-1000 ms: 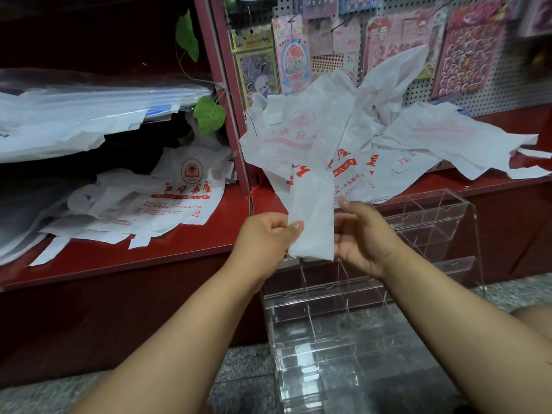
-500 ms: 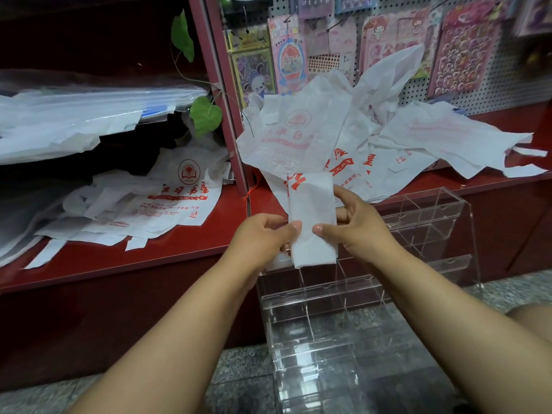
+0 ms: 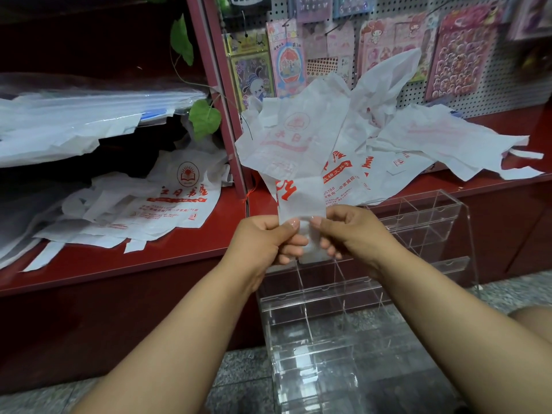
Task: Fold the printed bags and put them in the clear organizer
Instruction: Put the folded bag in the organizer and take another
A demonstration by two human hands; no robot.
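Note:
I hold a folded white bag with red print (image 3: pixel 301 198) upright in front of me. My left hand (image 3: pixel 263 240) pinches its left side, thumb on the front and fingers curled behind. My right hand (image 3: pixel 349 234) pinches its right side the same way. The bag's lower end shows between my fingers. Directly below and behind my hands stands the clear organizer (image 3: pixel 418 234), a tiered acrylic rack with several compartments, resting on the floor against the red ledge. A heap of unfolded printed bags (image 3: pixel 373 144) lies on the ledge behind it.
More printed bags (image 3: pixel 167 204) lie on the red shelf (image 3: pixel 149 258) at the left, under a stack of clear plastic sheets (image 3: pixel 74 115). A pegboard with sticker packs (image 3: pixel 448 55) rises behind. A green vine (image 3: pixel 203 118) hangs by the post. The floor is grey stone.
The bag strip has been folded shorter and now stands mostly above my hands. My thumbs have moved together onto its front.

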